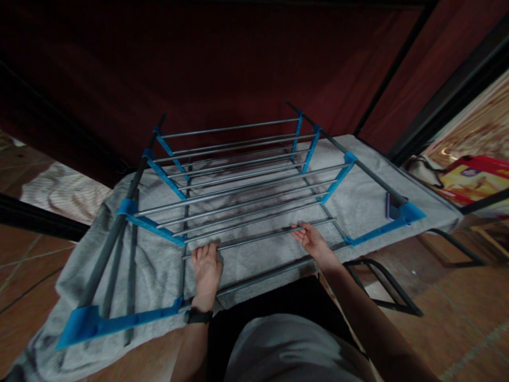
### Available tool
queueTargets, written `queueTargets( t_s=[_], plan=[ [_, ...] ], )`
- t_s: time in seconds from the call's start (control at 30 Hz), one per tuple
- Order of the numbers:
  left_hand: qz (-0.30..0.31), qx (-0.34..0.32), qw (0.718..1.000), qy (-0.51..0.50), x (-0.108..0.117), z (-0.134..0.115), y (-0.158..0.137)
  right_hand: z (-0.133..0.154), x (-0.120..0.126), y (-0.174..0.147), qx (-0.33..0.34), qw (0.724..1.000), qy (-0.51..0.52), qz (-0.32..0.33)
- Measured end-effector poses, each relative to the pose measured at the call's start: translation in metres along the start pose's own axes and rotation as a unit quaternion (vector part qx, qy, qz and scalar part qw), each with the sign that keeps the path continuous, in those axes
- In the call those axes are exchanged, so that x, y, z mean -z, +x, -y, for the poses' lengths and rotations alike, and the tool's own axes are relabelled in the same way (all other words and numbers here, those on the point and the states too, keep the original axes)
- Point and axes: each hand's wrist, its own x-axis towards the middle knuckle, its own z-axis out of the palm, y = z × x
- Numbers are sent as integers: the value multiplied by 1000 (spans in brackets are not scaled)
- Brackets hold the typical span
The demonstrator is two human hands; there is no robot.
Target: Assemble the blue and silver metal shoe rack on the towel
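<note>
A partly assembled rack of grey tubes with blue plastic brackets lies on a grey blanket. Nearest to me, a thin grey metal rod runs crosswise, its two ends showing outside any blue bracket. Close to its left end, my left hand is closed over this rod, fingers curled on top. My right hand pinches the same rod further right, between thumb and fingers. Blue end pieces join the tubes at the front left and front right.
The grey blanket covers the surface beneath the rack. A small purple-edged object lies at the right. Beyond stand dark red panels. A black tubular frame is at the lower right, with a red and yellow package further off.
</note>
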Motion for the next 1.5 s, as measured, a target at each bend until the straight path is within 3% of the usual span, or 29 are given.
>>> queueTargets(
  t_s=[0.2,0.6,1.03,1.5],
  plan=[
    [43,-29,999,-7,-4,3,-4,2,-1,-2,-4,1000,-5,2],
    [50,-11,995,-90,-8,1,-2,2,-2,-2,-6,1000,3,-10],
    [75,-73,990,-94,-4,-5,-1,2,-1,-1,-4,1000,12,-4],
    [65,-43,988,-130,-10,-4,1,0,0,0,-8,1000,16,5]
  ],
)
